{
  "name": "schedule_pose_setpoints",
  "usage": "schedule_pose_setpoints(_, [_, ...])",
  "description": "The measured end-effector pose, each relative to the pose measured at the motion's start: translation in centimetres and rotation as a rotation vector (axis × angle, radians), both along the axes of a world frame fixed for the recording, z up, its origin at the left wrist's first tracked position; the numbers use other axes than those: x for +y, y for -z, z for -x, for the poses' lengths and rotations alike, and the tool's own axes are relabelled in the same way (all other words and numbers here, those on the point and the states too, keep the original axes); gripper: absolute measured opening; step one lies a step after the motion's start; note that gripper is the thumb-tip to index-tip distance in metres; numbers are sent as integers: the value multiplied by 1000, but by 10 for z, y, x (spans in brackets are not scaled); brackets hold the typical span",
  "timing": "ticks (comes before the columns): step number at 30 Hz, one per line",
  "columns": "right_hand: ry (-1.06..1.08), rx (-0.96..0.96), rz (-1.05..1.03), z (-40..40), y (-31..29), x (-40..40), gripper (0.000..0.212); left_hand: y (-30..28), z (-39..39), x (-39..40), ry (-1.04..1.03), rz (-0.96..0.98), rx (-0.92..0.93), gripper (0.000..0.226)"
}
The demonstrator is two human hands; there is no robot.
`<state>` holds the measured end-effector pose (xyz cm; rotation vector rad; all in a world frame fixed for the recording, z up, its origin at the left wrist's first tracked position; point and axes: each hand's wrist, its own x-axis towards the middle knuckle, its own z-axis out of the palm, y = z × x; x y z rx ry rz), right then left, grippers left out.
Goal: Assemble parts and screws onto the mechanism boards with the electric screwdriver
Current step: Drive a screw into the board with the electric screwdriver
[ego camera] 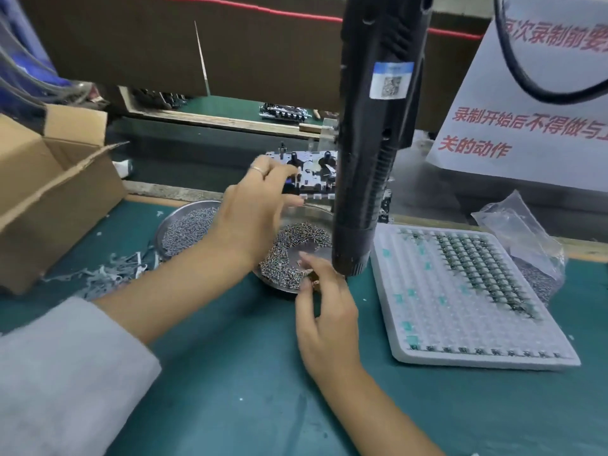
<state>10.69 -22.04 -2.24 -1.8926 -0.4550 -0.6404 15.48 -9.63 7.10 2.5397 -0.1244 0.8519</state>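
Two hands work over a green mat; the left hand (253,209) reaches forward and pinches a small dark part (291,187) between thumb and fingers at the near left edge of the board (309,174), which lies flat at the far side of the mat with its long axis running left to right; the right hand (324,311) rests at the near rim of the screw dish (294,251), thumb and forefinger closing on what looks like one screw, though blur keeps me from telling whether it has it; the other fingers hang loosely curled. Hanging upright between the hands and the foam tray (473,301), the screwdriver (371,143) has no hand on it, and its tip sits just beside the right hand, above the dish's right edge. A second dish (184,228) of darker screws lies to the left, partly under the left forearm; a cardboard box (56,199) stands further left; a plastic bag (519,225) lies behind the tray. The board lies ahead of both hands, beyond the dish, and the left hand is the nearer, already at it; so I judge the part gets seated first, then the right hand must carry its screw forward past the screwdriver to the board.
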Motion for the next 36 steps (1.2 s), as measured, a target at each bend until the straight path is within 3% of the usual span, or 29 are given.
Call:
schedule_pose_setpoints(6, [-19, 127, -218, 4, -3, -5, 26, 31, 118, 50, 74, -281, -76, 40])
schedule_pose_setpoints(8, [9, 103, -230, 5, -2, -9, 27, 50, 146, 58, 101, -389, -26, 48])
schedule_pose_setpoints(12, [-39, -38, -146, 9, -4, -6, 24, 81, 176, 60, 153, -475, 24, 38])
schedule_pose_setpoints(14, [-177, -136, -23, 15, -6, -6, 23, 87, 178, 54, 170, -475, -10, 26])
schedule_pose_setpoints(16, [-353, -220, 191, 21, -5, -9, 22, 87, 174, 52, 196, -464, -45, 35])
schedule_pose_setpoints(19, [-523, -280, 570, 26, -4, -11, 40, 81, 163, 63, 278, -450, -78, 43])
schedule_pose_setpoints(21, [-548, -265, 712, 26, -3, -11, 52, 76, 153, 79, 265, -421, -113, 39])
schedule_pose_setpoints(26, [-498, -234, 777, 29, 0, -11, 48, 74, 138, 124, 69, -434, -46, 26])
schedule_pose_setpoints(30, [-461, -235, 758, 27, 0, -9, 35, 79, 136, 137, 101, -550, -3, 48])
schedule_pose_setpoints(33, [-448, -237, 729, 28, 1, -10, 34, 72, 136, 134, 144, -522, 21, 66])
schedule_pose_setpoints(36, [-443, -259, 640, 29, 1, -10, 32, 66, 137, 126, 109, -294, 31, 38])
